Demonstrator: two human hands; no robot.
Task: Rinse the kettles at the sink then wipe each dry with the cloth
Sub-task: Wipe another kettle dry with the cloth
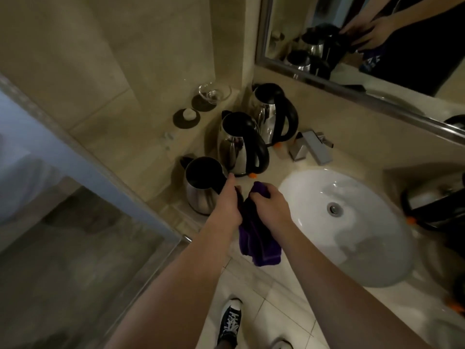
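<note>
Both hands grip purple cloth [259,238]: right hand [270,205] bunches top, left hand [227,201] pinches side beside nearest kettle [201,190] at counter [141,157] front edge. Cloth soft, limp. Kettle steel likely slick; take black handle.

Three kettles [241,144] left of the sink [352,248]

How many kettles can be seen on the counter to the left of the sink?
3 in a row: nearest kettle by the left hand, middle kettle, far kettle near the mirror. Another dark object right of the sink may be a fourth.
</note>
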